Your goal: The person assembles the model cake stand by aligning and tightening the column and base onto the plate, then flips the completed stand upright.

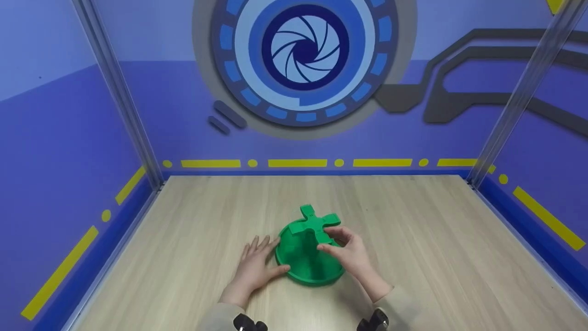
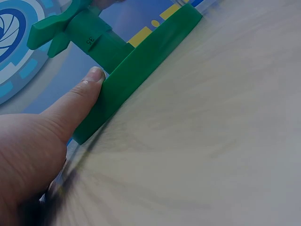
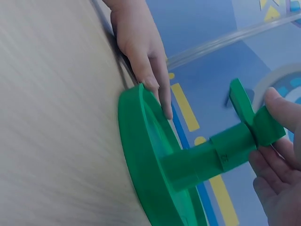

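Right hand (image 1: 351,256) on upright cross-topped post (image 3: 221,153)

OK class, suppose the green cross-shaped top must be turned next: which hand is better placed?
Probably the right hand: its thumb and fingers pinch one arm of the green cross-shaped top. The left hand touches the round green base, better placed to steady it.

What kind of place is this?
Probably a small work booth, perhaps for recording: a wood-grain tabletop, blue walls with machine-like pictures around it, and metal posts at its corners.
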{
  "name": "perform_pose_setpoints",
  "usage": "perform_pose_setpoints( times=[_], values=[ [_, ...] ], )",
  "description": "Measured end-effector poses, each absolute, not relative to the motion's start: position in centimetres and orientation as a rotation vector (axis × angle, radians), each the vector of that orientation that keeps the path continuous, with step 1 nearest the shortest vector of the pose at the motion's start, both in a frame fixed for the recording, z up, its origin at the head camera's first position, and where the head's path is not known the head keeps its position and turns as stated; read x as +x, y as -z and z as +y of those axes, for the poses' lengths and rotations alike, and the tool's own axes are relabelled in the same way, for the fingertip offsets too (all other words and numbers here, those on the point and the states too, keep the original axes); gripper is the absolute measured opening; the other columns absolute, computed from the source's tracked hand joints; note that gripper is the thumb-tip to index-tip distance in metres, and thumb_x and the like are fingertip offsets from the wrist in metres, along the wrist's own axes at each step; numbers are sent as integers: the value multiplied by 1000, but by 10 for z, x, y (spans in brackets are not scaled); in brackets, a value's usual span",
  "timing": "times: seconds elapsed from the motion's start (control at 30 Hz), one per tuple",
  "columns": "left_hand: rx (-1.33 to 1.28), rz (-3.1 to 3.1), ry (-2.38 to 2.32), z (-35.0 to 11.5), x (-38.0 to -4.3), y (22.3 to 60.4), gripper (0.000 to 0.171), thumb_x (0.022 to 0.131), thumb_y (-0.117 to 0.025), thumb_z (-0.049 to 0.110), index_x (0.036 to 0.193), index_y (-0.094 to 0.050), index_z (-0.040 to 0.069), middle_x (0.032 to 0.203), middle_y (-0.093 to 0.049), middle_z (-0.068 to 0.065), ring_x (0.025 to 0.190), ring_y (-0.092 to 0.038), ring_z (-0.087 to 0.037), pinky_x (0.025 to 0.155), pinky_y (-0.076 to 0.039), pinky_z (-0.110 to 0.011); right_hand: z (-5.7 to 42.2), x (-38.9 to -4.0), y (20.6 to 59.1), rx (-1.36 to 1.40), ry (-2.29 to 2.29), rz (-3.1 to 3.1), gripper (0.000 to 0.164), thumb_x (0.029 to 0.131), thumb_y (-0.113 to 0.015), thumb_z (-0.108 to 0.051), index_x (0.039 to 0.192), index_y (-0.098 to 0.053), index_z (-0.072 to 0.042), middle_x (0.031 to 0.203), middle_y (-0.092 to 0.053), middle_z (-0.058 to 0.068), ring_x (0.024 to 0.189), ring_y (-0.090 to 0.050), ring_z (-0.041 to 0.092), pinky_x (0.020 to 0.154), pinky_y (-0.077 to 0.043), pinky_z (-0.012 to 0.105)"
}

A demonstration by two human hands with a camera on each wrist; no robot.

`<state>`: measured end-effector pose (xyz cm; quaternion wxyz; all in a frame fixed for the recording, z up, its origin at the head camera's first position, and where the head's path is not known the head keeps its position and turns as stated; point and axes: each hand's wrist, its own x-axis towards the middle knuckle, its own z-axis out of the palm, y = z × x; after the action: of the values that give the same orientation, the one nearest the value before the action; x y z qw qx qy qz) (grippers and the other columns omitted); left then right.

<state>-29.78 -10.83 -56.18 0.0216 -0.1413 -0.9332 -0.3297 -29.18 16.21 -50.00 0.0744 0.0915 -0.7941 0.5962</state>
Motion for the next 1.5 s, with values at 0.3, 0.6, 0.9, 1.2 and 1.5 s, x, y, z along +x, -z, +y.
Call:
perform_pose_setpoints(
  times=[0.3, 0.6, 0.9, 1.2, 1.5],
  values=[
    [-416, -2901, 1039, -107, -296, 559, 89, 85, -74, 64, 156, -46, 17, 165, -37, -21, 158, -18, -48, 130, -9, -64, 158, -286, 497, 278, -1766, -2353, 44, 81, -89, -14, 119, -71, -4, 119, -73, 11, 116, -69, 28, 111, -53, 50],
    [-428, -2896, 1026, -108, -297, 560, 90, 85, -74, 63, 156, -46, 16, 165, -37, -21, 157, -18, -49, 130, -10, -64, 172, -290, 482, 267, -1780, -2322, 37, 84, -85, -10, 118, -71, -3, 119, -74, 13, 116, -68, 27, 114, -50, 49],
    [-429, -2897, 1021, -107, -297, 560, 90, 85, -75, 62, 156, -46, 16, 165, -37, -21, 157, -18, -49, 130, -9, -65, 191, -313, 470, 245, -1728, -2286, 40, 90, -79, -7, 127, -67, -1, 132, -69, 18, 131, -61, 34, 122, -41, 53],
    [-434, -2887, 1033, -108, -297, 560, 90, 85, -75, 62, 156, -46, 15, 165, -36, -21, 157, -18, -49, 130, -10, -65, 209, -343, 486, 486, -1809, -2428, 47, 99, -68, -10, 143, -56, 1, 146, -59, 22, 140, -53, 39, 121, -42, 50],
    [-446, -2882, 1030, -109, -298, 562, 90, 85, -73, 63, 156, -45, 15, 165, -36, -21, 157, -18, -49, 130, -9, -65, 219, -356, 497, 729, -1947, -2496, 47, 107, -57, -27, 149, -53, -5, 151, -57, 14, 142, -53, 20, 111, -47, 17]
  ],
)
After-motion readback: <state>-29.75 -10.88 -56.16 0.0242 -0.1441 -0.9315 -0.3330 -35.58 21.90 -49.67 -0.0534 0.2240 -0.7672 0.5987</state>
